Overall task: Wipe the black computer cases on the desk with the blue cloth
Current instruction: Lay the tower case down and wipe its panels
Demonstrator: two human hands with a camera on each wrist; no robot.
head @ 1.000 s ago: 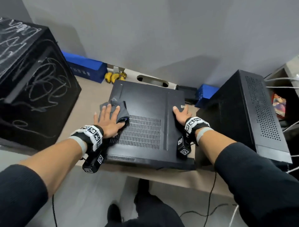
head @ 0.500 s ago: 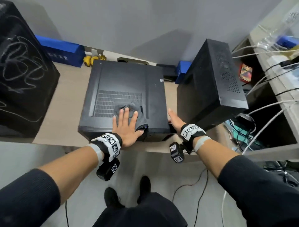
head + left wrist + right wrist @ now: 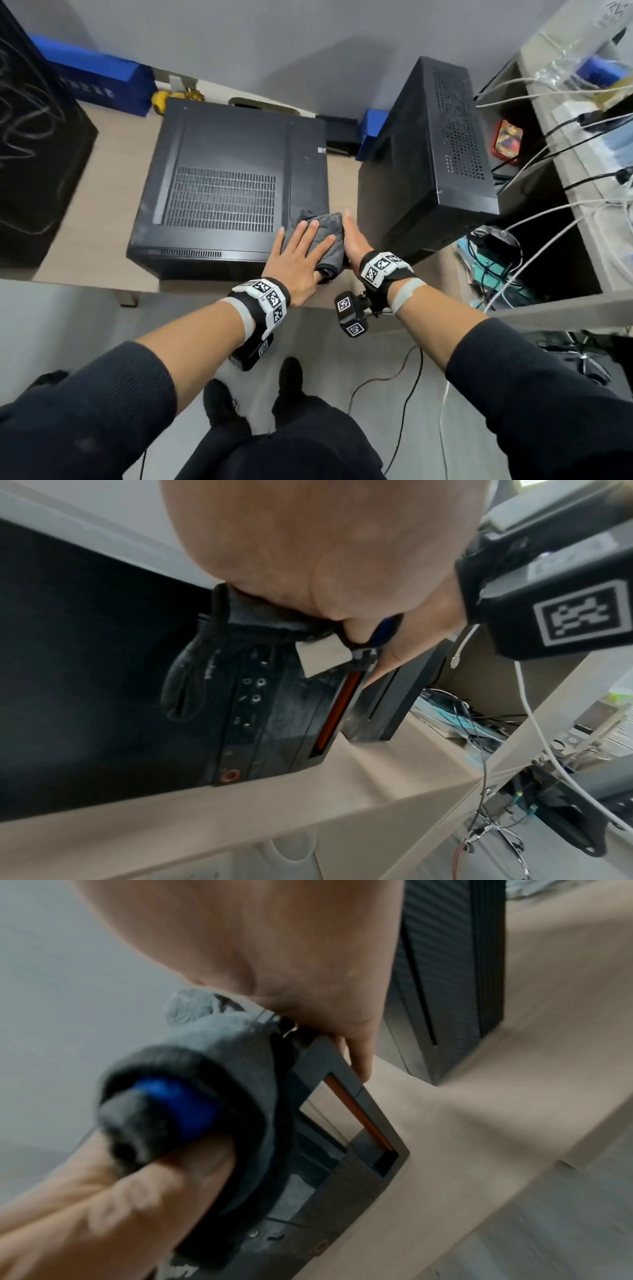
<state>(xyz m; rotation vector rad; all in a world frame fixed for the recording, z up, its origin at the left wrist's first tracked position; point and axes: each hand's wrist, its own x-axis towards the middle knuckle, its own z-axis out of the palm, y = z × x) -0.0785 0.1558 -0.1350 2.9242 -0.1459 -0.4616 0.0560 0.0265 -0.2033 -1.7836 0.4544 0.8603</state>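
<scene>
A black computer case (image 3: pixel 222 192) lies flat on the beige desk (image 3: pixel 89 222). My left hand (image 3: pixel 301 250) presses the grey-blue cloth (image 3: pixel 325 236) flat onto its near right corner, fingers straight, thumb tucked in a fold of the cloth. My right hand (image 3: pixel 356 240) lies straight-fingered against the case's right side, next to the cloth. A second black case (image 3: pixel 428 154) stands upright just right of it. In the left wrist view the cloth (image 3: pixel 212 669) hangs over the dusty front panel (image 3: pixel 274 723). In the right wrist view the rolled cloth (image 3: pixel 205 1096) shows a blue inside.
A big black box (image 3: pixel 34 154) with white scribbles stands at the desk's left. Blue boxes (image 3: pixel 99 82) and a yellow object (image 3: pixel 161 99) line the back wall. A shelf (image 3: pixel 565 205) with many cables is at the right. Cables (image 3: pixel 404 394) trail on the floor by my feet.
My left hand has slid the cloth across the flat case from its left side to its near right corner. My right hand has stayed at the case's right side.
</scene>
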